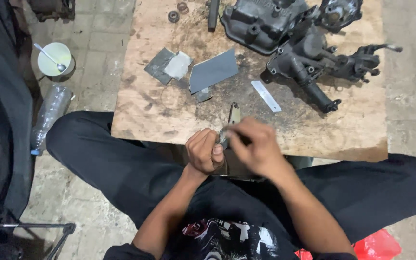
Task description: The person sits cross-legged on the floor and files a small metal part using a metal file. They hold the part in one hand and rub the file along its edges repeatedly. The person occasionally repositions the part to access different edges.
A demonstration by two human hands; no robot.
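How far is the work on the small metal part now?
Done: engine parts lie dismantled on the board, with used sandpaper pieces beside them. In hand: the left hand grips a small metal part and the right hand works on it. Left: nothing is reassembled.

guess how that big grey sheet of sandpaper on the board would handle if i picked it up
The grey rectangular sandpaper sheet looks thin and slightly curled, so probably floppy and light. Lying flat on the worn plywood board, it should slide rather than roll.

A stained plywood board point(352, 130) lies on a grey paved floor point(410, 96).
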